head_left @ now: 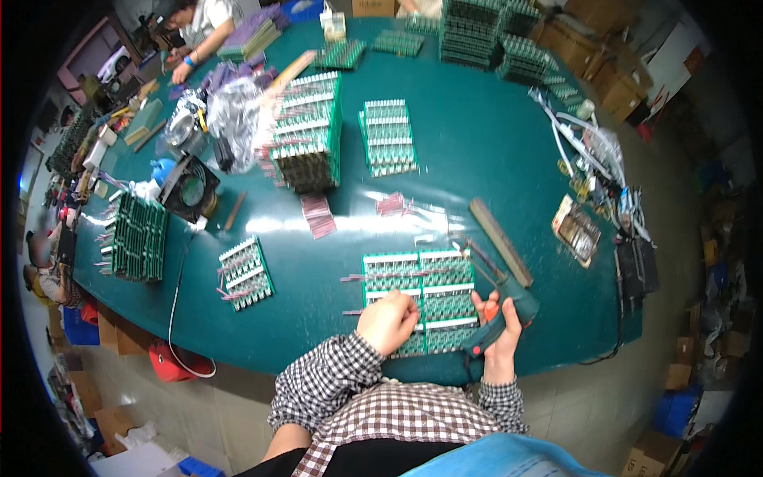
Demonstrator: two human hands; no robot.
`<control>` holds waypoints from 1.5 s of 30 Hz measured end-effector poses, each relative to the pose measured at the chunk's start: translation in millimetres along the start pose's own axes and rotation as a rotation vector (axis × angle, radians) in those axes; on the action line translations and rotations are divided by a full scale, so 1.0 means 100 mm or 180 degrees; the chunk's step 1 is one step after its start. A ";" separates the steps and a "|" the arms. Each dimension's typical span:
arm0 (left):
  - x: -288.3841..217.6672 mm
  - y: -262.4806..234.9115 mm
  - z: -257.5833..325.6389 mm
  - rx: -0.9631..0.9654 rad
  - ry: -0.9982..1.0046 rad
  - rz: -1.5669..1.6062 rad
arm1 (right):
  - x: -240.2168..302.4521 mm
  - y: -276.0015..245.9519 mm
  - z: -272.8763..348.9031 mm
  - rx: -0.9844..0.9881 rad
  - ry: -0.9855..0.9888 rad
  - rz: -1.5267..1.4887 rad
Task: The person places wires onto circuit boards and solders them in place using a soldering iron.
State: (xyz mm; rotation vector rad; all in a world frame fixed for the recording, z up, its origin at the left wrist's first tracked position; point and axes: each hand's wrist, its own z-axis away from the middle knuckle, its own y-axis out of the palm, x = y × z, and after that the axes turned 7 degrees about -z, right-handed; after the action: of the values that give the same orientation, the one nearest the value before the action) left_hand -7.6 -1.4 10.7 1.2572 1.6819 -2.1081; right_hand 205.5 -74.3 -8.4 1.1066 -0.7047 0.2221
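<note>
In front of me on the table lie green circuit boards (pixel 449 304) side by side, with white strips and rows of small parts. Reddish wires (pixel 350 279) stick out past their left edge. My left hand (pixel 388 324) rests over the left board with its fingers curled together; whatever they pinch is hidden. In my right hand (pixel 504 338) is a dark green soldering gun (pixel 518 304) with a red trigger. Its thin metal front reaches up and left over the boards' upper right corner. I cannot tell whether the tip touches a board.
Beyond the boards lie a long bar (pixel 501 242) and bundles of short reddish wires (pixel 319 215). A tall board stack (pixel 306 127), a flat board pile (pixel 388 137) and a black fan (pixel 189 189) stand farther off. A co-worker's hand (pixel 182 73) shows at far left.
</note>
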 end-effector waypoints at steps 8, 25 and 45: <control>-0.08 0.02 0.01 0.0032 0.0158 -0.0383 | 0.09 -0.07 0.01 -0.0014 0.0003 -0.0306; -0.26 -0.01 -0.17 -0.0085 0.0340 -0.0948 | 0.23 -0.02 -0.04 0.0016 0.0215 -0.0412; 0.42 -0.16 -1.11 -0.1088 -0.0708 -0.0004 | 0.19 -0.26 -0.17 0.0400 0.0132 -0.0411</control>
State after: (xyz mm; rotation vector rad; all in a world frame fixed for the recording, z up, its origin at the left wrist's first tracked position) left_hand 12.4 115.5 -7.4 0.8873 1.8380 -1.7818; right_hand 240.3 -74.4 -19.8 1.2595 -0.5862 0.1806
